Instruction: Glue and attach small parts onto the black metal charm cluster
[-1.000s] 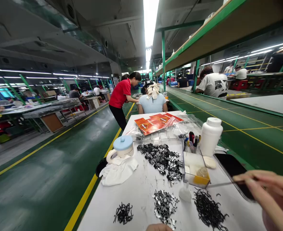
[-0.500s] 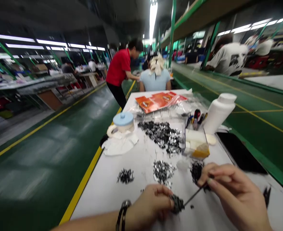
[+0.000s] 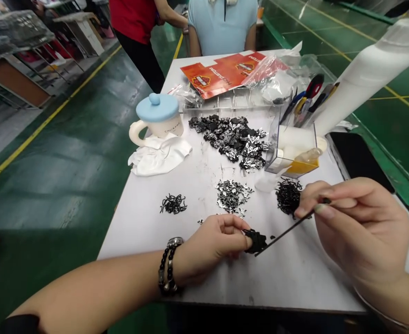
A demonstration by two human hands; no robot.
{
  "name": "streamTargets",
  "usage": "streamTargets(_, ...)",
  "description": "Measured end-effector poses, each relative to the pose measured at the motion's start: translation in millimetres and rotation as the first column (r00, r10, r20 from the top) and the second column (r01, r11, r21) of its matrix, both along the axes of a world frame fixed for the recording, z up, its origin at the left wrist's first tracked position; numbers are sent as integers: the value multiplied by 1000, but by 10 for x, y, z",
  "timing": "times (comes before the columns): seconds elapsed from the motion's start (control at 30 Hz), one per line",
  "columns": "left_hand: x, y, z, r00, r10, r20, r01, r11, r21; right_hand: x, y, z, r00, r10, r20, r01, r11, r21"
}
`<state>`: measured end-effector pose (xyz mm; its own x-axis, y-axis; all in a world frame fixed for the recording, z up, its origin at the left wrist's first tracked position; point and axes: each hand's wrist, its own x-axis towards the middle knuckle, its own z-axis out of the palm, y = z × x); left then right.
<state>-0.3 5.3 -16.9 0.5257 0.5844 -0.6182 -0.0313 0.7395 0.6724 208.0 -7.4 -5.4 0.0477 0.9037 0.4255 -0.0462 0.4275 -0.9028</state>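
Observation:
My left hand (image 3: 213, 243) pinches a small black plastic part (image 3: 255, 240) just above the white table (image 3: 221, 283). Between the fingertips of my right hand (image 3: 361, 227) is a thin dark rod (image 3: 284, 233), slanting down to the left. Its tip lies at the lower right edge of the black part; whether they touch I cannot tell. A tiny black piece (image 3: 272, 237) sits just beside the part. Beyond my hands lie a pile of thin black bent pieces (image 3: 174, 204), one of small silver pieces (image 3: 233, 195) and another of black pieces (image 3: 288, 197).
Farther back is a heap of black-and-silver parts (image 3: 232, 139). A lidded mug (image 3: 159, 116) and white cloth (image 3: 161, 155) stand left. Right are a clear tool box (image 3: 291, 148), a white bottle (image 3: 374, 74) and a phone (image 3: 361, 157). Orange printed bags (image 3: 225, 76) lie behind; two people are beyond.
My view has tipped downward and closer to the table. The rod's tip has shifted from the black part's right side to its lower edge. Both hands keep their hold.

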Motion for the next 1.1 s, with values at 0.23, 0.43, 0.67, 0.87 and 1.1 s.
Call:
streamTargets(0.23, 1, 4, 20, 1000, 6, 11, -5, 1000, -26, -38, 22, -24, 1000, -18, 19, 17, 1000, 22)
streamTargets(0.43, -9, 0, -8, 1000, -7, 13, 7, 1000, -25, -26, 26, -28, 998, -66, 19, 65, 997, 49)
streamTargets(0.67, -5, -6, -33, 1000, 2, 25, -2, 1000, -23, -44, 29, -31, 999, -43, 26, 41, 995, 86)
streamTargets(0.87, -3, -4, -21, 1000, 3, 17, -2, 1000, -26, -13, 71, -27, 998, -50, 38, 45, 991, 124)
streamTargets(1.1, -6, 4, -7, 1000, -3, 8, 3, 1000, -22, 28, 176, -39, 982, -187, -2, 182, 952, 247)
